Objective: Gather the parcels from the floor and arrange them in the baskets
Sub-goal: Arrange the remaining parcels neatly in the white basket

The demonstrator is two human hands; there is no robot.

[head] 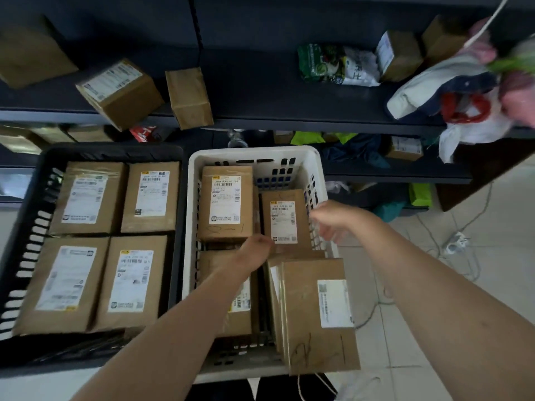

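A white basket (192,215) stands in the middle and holds several brown parcels. A small labelled parcel (285,218) lies at its back right. My left hand (254,251) reaches in, its fingers curled over that parcel's lower left corner. My right hand (333,221) hovers, blurred, at the parcel's right edge by the basket rim, fingers loosely spread and holding nothing. A larger parcel (225,204) lies flat beside the small one. Upright parcels (318,311) lean at the front right. To the left, a black basket (31,215) holds several flat labelled parcels (86,198).
Dark shelves (275,111) run behind the baskets, with loose parcels (118,91), a green bag (321,63) and a heap of cloth and bags (451,91). White cables and a power strip (456,241) lie on the tiled floor at the right.
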